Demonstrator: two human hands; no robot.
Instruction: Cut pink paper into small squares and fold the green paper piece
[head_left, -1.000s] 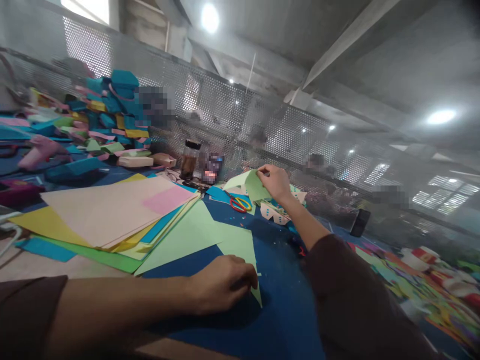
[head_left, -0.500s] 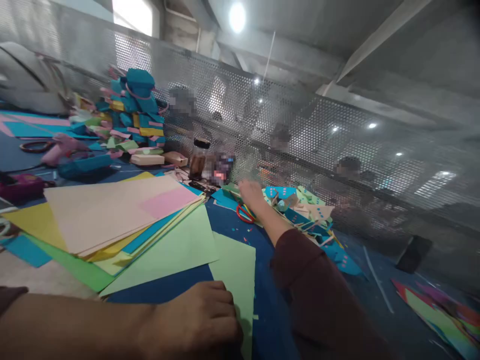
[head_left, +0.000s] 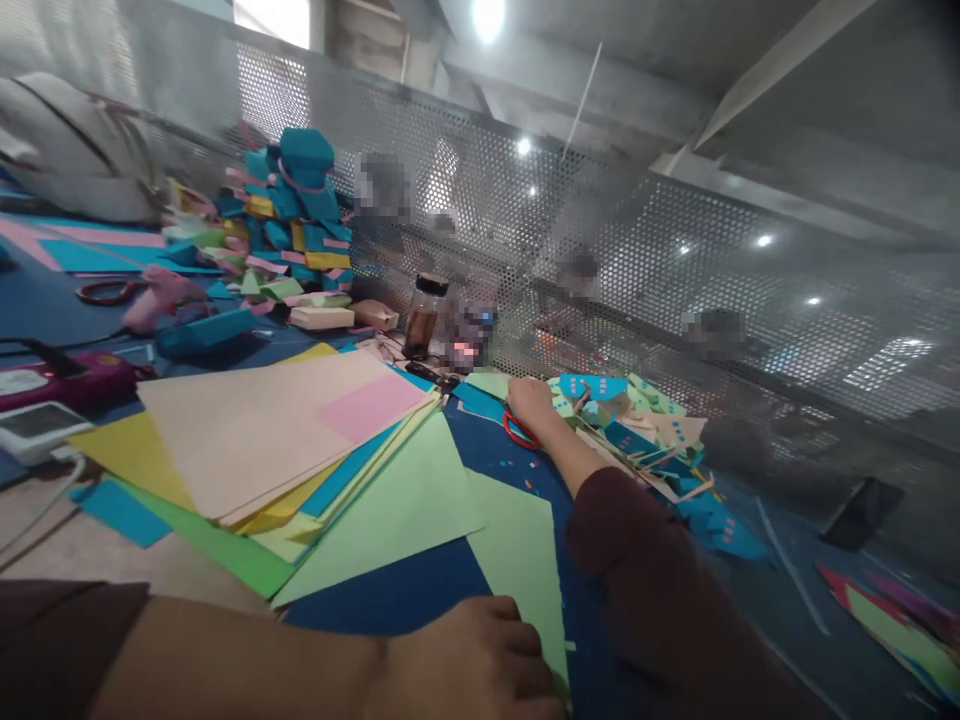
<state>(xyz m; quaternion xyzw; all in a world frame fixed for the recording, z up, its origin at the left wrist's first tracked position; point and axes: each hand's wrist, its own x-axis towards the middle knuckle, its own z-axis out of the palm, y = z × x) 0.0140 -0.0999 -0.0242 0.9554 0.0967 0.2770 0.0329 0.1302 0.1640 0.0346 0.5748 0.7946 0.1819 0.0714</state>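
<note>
Pale green paper sheet [head_left: 525, 545] lies flat on the dark blue table [head_left: 405, 590], right of the mixed paper stack; the tip of a second pale green sheet [head_left: 397, 510] overlaps its left side. Left hand [head_left: 487, 660] rests over its near end, fingers curled down; whether anything is pinched beneath, cannot tell. Right hand [head_left: 531, 402] is reached forward, fingers bunched together at the red-looped scissors [head_left: 519, 432], with a pale green paper piece [head_left: 487, 385] just behind; contact and grip are hidden by the hand.

Progress, judged from the layout: part-way.

Done: a heap of blue, green and peach cut paper pieces [head_left: 634, 440], some with rows of small coloured squares, lies right of the scissors. Tiny coloured paper scraps [head_left: 531, 486] are scattered on the near side of the scissors, consistent with cutting. At far left stands a tall assembly of blue paper boxes [head_left: 311, 205], loose folded pieces around its base.

Remaining: the pale green sheet looks largely whole, its right edge slightly uneven. The stack of peach, yellow, blue and green paper [head_left: 247, 430] also appears mostly uncut. Heaped pieces look loose; whether any are joined, cannot tell.
</note>
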